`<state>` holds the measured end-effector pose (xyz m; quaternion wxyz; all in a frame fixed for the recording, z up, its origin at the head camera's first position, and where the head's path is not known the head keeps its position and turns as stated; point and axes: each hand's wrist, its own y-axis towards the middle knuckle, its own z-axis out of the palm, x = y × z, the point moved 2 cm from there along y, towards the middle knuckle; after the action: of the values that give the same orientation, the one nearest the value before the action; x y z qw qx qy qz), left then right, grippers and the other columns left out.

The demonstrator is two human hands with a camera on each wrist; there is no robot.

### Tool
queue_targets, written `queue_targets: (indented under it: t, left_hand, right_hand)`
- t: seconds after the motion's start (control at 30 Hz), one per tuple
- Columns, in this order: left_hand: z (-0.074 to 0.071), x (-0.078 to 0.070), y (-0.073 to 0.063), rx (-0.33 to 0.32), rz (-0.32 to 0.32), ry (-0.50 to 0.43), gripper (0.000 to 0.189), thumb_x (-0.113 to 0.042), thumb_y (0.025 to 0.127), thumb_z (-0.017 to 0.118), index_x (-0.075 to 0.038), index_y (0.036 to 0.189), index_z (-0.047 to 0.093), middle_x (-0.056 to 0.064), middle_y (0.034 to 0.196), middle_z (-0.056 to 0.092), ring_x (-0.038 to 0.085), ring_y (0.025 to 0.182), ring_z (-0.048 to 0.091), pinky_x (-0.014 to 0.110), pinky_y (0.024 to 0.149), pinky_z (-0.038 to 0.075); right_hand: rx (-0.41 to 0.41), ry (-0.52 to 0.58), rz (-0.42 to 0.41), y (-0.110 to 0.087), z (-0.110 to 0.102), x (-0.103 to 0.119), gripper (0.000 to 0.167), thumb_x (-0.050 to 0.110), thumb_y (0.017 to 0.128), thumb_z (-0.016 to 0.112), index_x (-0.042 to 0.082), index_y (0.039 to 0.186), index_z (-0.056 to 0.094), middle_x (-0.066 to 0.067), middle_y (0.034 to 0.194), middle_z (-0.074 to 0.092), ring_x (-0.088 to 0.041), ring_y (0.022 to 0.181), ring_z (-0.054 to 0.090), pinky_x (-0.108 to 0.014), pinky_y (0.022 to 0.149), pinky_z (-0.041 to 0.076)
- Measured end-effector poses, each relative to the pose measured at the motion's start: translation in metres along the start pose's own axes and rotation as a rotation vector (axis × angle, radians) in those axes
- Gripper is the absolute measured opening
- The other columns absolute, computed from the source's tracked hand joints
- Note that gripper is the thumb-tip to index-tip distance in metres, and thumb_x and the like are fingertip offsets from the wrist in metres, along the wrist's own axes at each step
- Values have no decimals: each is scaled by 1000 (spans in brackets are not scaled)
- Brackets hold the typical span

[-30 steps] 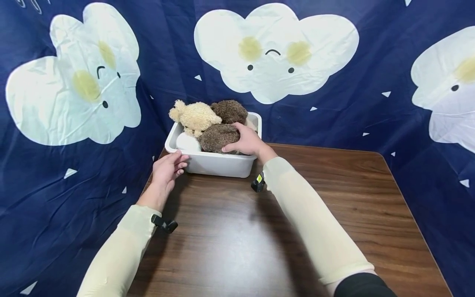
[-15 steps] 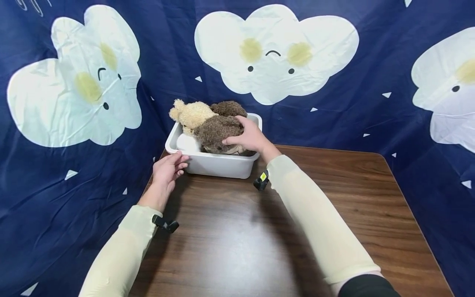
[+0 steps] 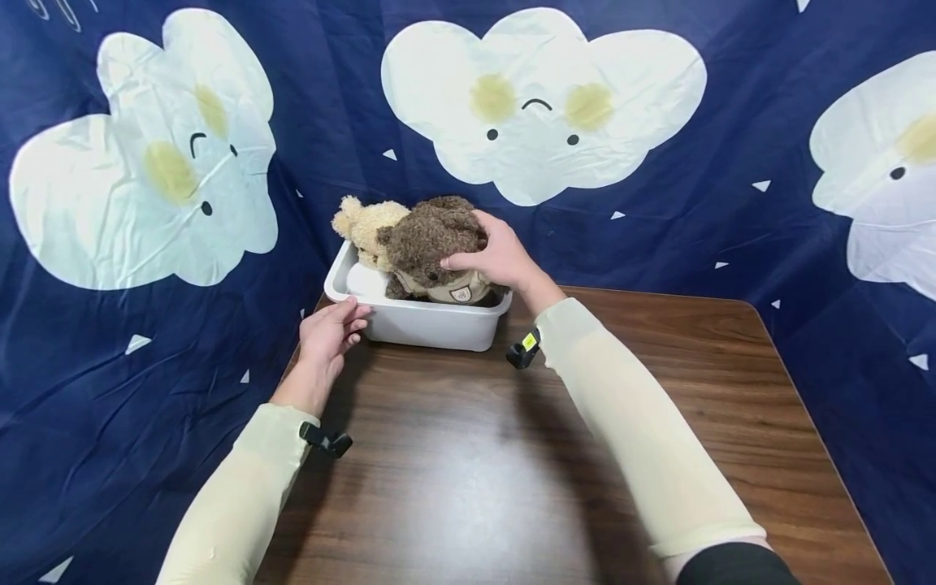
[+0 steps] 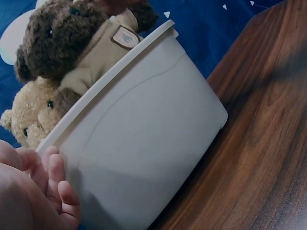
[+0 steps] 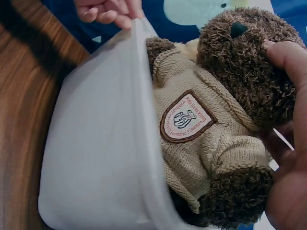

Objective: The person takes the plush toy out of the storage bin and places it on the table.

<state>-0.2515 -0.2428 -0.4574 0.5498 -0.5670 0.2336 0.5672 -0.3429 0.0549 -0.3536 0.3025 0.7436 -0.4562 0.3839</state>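
Note:
A dark brown teddy bear (image 3: 431, 244) in a beige knitted sweater with a shield-shaped patch (image 5: 187, 117) sits upright in the white plastic bin (image 3: 431, 325). My right hand (image 3: 504, 256) grips its head from the right side, thumb across the front and the other fingers behind, mostly hidden. At the bin's front left corner my left hand (image 3: 329, 333) pinches the rim between thumb and fingers. A cream teddy bear (image 4: 36, 112) lies in the left of the bin, partly covered by the brown one. In front of it shows a smooth white rounded thing (image 3: 367, 281).
The bin stands at the back left of a brown wooden table (image 3: 468, 455). Close behind and to the left hangs a dark blue curtain (image 3: 322, 97) with cloud prints. Each sleeve carries a small black camera (image 3: 325, 440) near the wrist.
My right hand has raised the brown bear's head and tipped it upright, so its face and patch show. The brown furry thing behind is now covered. My left hand stays at the rim.

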Motion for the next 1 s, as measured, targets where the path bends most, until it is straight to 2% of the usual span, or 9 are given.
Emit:
queue_targets:
  t: [0.07,0.2,0.3,0.4,0.57,0.67,0.8,0.9,1.0]
  left_hand:
    - [0,-1,0,-1,-2,0,11,-22,100,69,-12,96,70,-5,78,78,4,59,66,17,48,45]
    - [-1,-1,0,-2,-11,3,12,-23,100,70,-14,93,73,-5,78,78,4,59,66,17,48,45]
    - [-2,-1,1,-5,-10,5,12,-23,99,70,-14,92,74,-6,78,78,4,59,65,17,48,45]
    - [-3,-1,2,-1,-9,7,12,-23,100,70,-15,92,73,-6,78,78,4,58,65,17,48,44]
    - [-2,-1,2,4,-14,11,11,-22,100,69,-13,94,72,-6,77,78,4,59,65,18,48,45]
    - [-3,-2,3,-3,-16,20,11,-23,100,69,-13,94,72,-6,77,78,4,59,65,18,48,46]
    - [-4,-3,3,-3,-13,32,12,-23,100,69,-13,95,73,-6,77,78,4,59,66,18,49,47]
    - [-5,-3,3,13,-8,57,12,-24,100,69,-13,97,72,-6,79,78,4,61,67,17,50,48]
    - [-6,-3,5,36,1,78,13,-25,100,69,-13,100,70,-7,81,79,4,64,68,17,52,49]
  right_hand:
    - [-7,13,-19,-1,-6,6,112,48,77,87,13,163,25,-5,166,35,-23,151,36,-41,121,35]
    - [-20,111,-114,-4,-18,20,87,38,79,88,18,152,45,-3,147,57,-20,131,57,-39,110,46]
    - [-30,189,-181,-7,-29,28,71,30,81,88,22,142,54,0,131,66,-18,117,65,-37,103,51]
    - [-51,238,-199,-11,-41,36,72,25,80,88,23,144,54,1,132,66,-17,117,65,-35,103,52]
    - [-125,329,-222,-20,-63,47,72,15,79,87,19,144,55,-6,136,63,-22,122,63,-37,104,53]
    - [-174,397,-272,-26,-78,56,70,9,78,84,14,143,56,-10,137,62,-24,125,61,-37,107,50]
    - [-225,480,-336,-32,-101,67,63,3,77,81,8,136,60,-12,130,65,-25,121,62,-36,106,50]
    - [-252,505,-347,-39,-120,72,56,2,78,80,6,131,63,-12,124,68,-25,116,63,-33,101,52]
    - [-272,499,-354,-44,-139,71,54,0,79,79,5,131,63,-12,125,67,-26,118,63,-32,99,53]
